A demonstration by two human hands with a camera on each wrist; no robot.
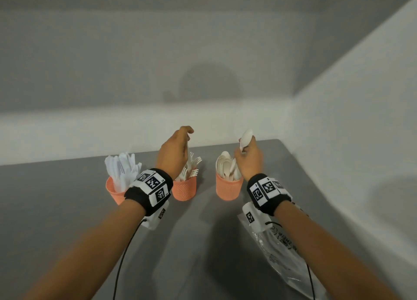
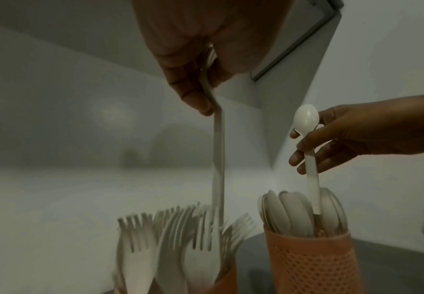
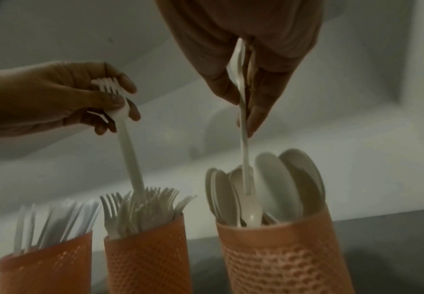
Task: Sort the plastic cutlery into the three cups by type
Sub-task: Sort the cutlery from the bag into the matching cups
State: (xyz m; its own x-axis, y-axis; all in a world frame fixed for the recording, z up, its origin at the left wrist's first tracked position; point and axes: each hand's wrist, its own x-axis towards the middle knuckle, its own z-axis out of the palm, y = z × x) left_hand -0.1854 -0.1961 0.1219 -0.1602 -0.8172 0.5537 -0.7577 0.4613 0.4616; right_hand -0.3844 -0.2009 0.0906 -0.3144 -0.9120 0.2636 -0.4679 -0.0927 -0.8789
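Observation:
Three orange mesh cups stand in a row on the grey table. The left cup [image 1: 112,190] holds white knives, the middle cup [image 1: 184,190] white forks, the right cup [image 1: 228,189] white spoons. My left hand [image 1: 178,146] pinches a white fork [image 3: 128,143] by its head, tines up, its handle reaching down among the forks in the middle cup [image 3: 145,256]. My right hand [image 1: 248,157] pinches a white spoon [image 2: 309,151] bowl up, its handle tip inside the right cup [image 2: 311,264] among the spoons.
A clear plastic bag [image 1: 277,250] lies on the table under my right forearm. A white wall runs behind the cups and another along the right side. Bare grey table [image 1: 56,209] lies to the left and in front.

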